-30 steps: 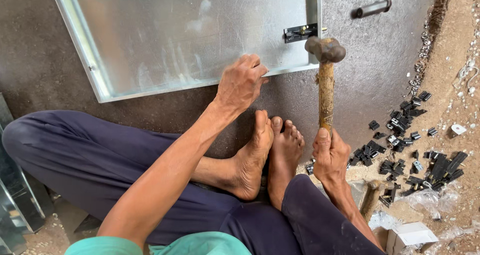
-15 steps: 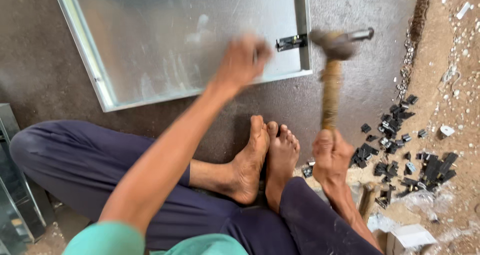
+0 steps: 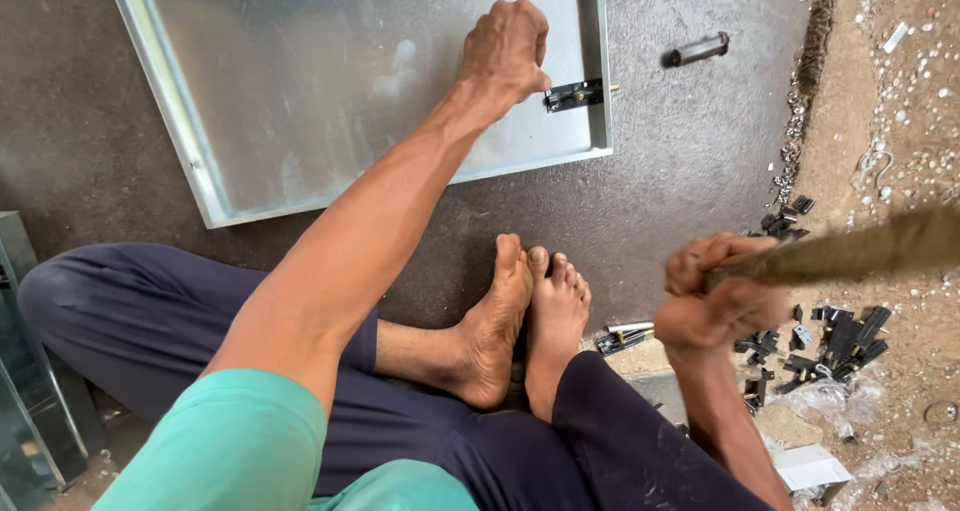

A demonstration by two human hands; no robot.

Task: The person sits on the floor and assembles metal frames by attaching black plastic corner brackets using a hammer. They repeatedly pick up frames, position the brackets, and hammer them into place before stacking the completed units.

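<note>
Half a second ago the hammer stood upright over the latch; now its handle [image 3: 860,251] lies nearly level, swung out to the right and blurred, with the head off the picture edge. That reads as a swing caught away from the work, not a blow landing. The right hand [image 3: 715,296] is closed tight round the near end of the handle, beside the right knee. The left hand [image 3: 505,51] has settled: blurred before, it is now sharp, a closed fist pressed on the metal panel [image 3: 300,81], just left of the black latch [image 3: 574,95]. Whether the fist pinches something small against the latch I cannot tell; the fingers are curled under. The latch sits at the panel's right edge, near its near-right corner, with a thin pin showing at its right end.

Both bare feet [image 3: 525,321] rest soles together on the dark floor mat [image 3: 690,171], just near of the panel. A loose black cylinder [image 3: 697,50] lies on the mat to the right of the panel, apart from it. Small black parts [image 3: 845,336] are heaped on the dirt to the right, close to the hammer hand. The fist lies close beside the latch, so it stands nearest any blow there.
</note>
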